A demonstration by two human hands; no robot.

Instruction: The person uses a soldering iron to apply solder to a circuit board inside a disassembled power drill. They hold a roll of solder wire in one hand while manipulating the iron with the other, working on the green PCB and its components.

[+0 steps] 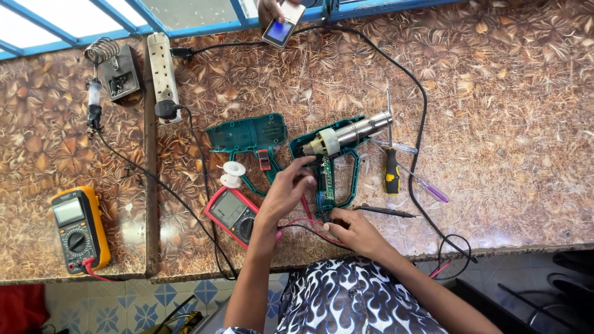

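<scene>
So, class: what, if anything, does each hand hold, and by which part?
The left hand pinches a red multimeter probe at its upper end. The right hand grips the bottom of the opened green heat-gun shell's handle loop.

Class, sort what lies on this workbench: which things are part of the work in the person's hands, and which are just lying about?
In use: opened green tool body, red multimeter, red probe lead, left hand, right hand.

Lying about: yellow multimeter, soldering iron stand, power strip, yellow-handled screwdriver, solder spool, detached green cover.
</scene>
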